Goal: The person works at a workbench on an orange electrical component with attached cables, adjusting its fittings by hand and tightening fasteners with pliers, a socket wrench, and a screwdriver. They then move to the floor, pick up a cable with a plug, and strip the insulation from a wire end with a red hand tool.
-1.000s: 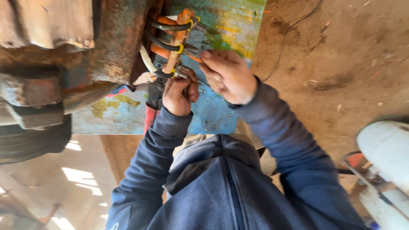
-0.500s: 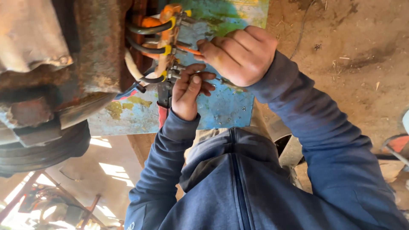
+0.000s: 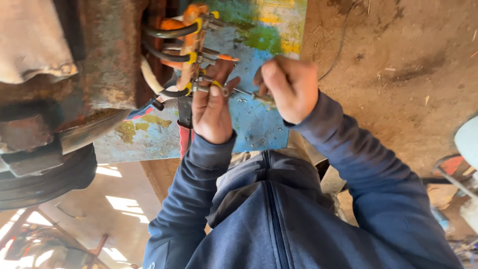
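Fingers [image 3: 219, 92] of left hand [image 3: 211, 112] pinch a hose fitting [image 3: 201, 88]; right hand [image 3: 291, 87] grips a wrench [image 3: 249, 93]

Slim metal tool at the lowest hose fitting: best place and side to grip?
Grip the slim metal tool at its free end, away from the fitting; the right hand holds it there now. That side is open, whereas the left hand and black hoses crowd the fitting.

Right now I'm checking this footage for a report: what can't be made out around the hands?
- Head view: the tool's tip, hidden behind the right hand.
- The fitting gripped, covered by the left hand's fingers.
- Where the black hoses end, hidden behind rusty metal.
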